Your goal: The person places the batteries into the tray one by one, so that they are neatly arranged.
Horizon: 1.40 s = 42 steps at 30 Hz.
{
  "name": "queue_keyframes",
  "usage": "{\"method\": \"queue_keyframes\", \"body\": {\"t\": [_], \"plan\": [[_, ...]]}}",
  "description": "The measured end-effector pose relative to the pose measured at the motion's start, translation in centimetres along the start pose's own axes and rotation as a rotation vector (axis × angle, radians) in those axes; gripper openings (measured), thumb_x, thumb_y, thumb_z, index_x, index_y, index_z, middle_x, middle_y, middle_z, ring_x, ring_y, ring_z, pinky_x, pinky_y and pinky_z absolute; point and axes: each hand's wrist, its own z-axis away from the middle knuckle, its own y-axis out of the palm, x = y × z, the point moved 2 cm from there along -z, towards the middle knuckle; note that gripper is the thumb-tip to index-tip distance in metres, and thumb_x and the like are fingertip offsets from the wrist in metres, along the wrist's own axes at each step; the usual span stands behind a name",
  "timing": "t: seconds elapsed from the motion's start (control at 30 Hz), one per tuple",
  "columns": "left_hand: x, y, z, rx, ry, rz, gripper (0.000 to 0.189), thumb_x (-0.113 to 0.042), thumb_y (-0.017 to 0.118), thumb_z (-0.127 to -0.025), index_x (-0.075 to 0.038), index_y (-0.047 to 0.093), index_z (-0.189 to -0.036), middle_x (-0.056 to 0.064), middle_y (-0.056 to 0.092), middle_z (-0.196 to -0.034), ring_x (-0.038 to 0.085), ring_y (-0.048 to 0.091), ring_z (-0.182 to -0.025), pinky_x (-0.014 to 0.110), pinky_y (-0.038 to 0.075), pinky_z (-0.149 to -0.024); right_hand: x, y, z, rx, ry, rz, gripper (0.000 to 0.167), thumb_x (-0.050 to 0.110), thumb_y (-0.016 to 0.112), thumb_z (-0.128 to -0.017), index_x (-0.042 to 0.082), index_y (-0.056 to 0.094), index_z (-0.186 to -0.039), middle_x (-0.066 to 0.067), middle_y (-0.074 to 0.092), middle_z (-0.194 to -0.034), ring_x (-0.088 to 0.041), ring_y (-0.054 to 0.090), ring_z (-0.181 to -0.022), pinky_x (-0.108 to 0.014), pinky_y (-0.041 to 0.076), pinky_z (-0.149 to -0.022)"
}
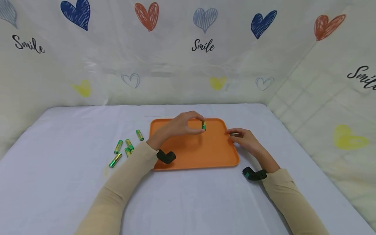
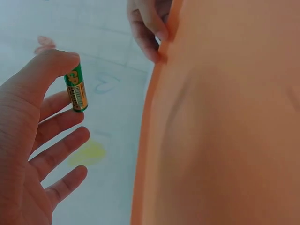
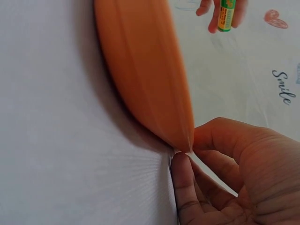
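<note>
Between thumb and fingertips, my left hand (image 1: 188,124) pinches a green and gold battery (image 1: 204,125) above the orange tray (image 1: 188,153). In the left wrist view the battery (image 2: 76,88) stands nearly upright, lettered GP, with the other fingers spread below it. At the tray's right edge, my right hand (image 1: 245,140) pinches the rim. The right wrist view shows that hand (image 3: 234,173) with thumb and fingertips on either side of the tray's edge (image 3: 180,126).
Several more batteries lie on the white cloth left of the tray, among them one battery (image 1: 115,160) nearest the front and another battery (image 1: 139,135) farther back. The left forearm (image 1: 126,182) crosses the tray's left side. A patterned sheet (image 1: 176,62) hangs behind the table.
</note>
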Motion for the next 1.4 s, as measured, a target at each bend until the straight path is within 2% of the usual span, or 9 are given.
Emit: {"method": "queue_keyframes", "body": {"t": [0.17,0.4,0.77,0.97,1.17,1.4], "plan": [[0.3,0.5,-0.5,0.004,-0.025,-0.008,0.043,-0.031,0.073,-0.088,-0.008,0.063,-0.123,0.002,0.061,-0.121,0.03,0.055,-0.118,0.049,0.043,-0.101,0.6,-0.1,0.2,0.004,0.003,0.008,0.041,0.014,0.062,-0.095,-0.002,0.057,-0.132,-0.022,0.056,-0.134,-0.017,0.055,-0.098,-0.025,0.043,-0.079],[0.3,1.2,-1.3,0.033,-0.089,-0.004,0.046,-0.034,0.072,-0.088,-0.008,0.062,-0.125,0.001,0.06,-0.124,0.029,0.053,-0.12,0.047,0.043,-0.102,0.2,-0.1,0.1,0.006,0.008,-0.007,0.042,0.014,0.063,-0.094,-0.002,0.057,-0.133,-0.022,0.055,-0.134,-0.015,0.054,-0.093,-0.025,0.043,-0.076],[0.4,2.9,-2.7,0.051,-0.107,0.002,0.048,-0.036,0.072,-0.088,-0.009,0.061,-0.127,0.002,0.059,-0.125,0.028,0.052,-0.12,0.044,0.042,-0.102,-0.4,-0.2,-0.2,-0.006,-0.009,-0.005,0.041,0.012,0.065,-0.093,-0.001,0.058,-0.131,-0.021,0.054,-0.135,-0.03,0.056,-0.108,-0.022,0.046,-0.079],[0.4,3.9,-3.2,0.082,-0.128,0.031,0.049,-0.039,0.071,-0.089,-0.01,0.06,-0.127,0.0,0.058,-0.126,0.024,0.05,-0.12,0.042,0.042,-0.102,-0.5,-0.1,-0.2,-0.007,-0.008,0.002,0.041,0.012,0.066,-0.091,0.0,0.059,-0.13,-0.02,0.056,-0.134,-0.03,0.056,-0.108,-0.024,0.046,-0.08],[0.5,5.0,-3.8,0.104,-0.112,0.025,0.043,-0.035,0.071,-0.089,-0.012,0.062,-0.125,-0.001,0.058,-0.126,0.021,0.05,-0.121,0.038,0.041,-0.104,-0.4,0.0,-0.1,-0.004,-0.029,0.0,0.041,0.011,0.067,-0.091,0.0,0.06,-0.13,-0.019,0.057,-0.133,-0.03,0.058,-0.108,-0.024,0.047,-0.081],[0.9,6.0,-4.5,0.104,-0.09,0.004,0.035,-0.034,0.071,-0.09,-0.015,0.064,-0.12,-0.006,0.06,-0.116,0.016,0.051,-0.119,0.035,0.039,-0.105,-0.4,-0.2,0.1,-0.007,-0.017,-0.007,0.04,0.011,0.067,-0.092,0.001,0.06,-0.13,-0.019,0.055,-0.134,-0.03,0.057,-0.108,-0.025,0.046,-0.081]]}}
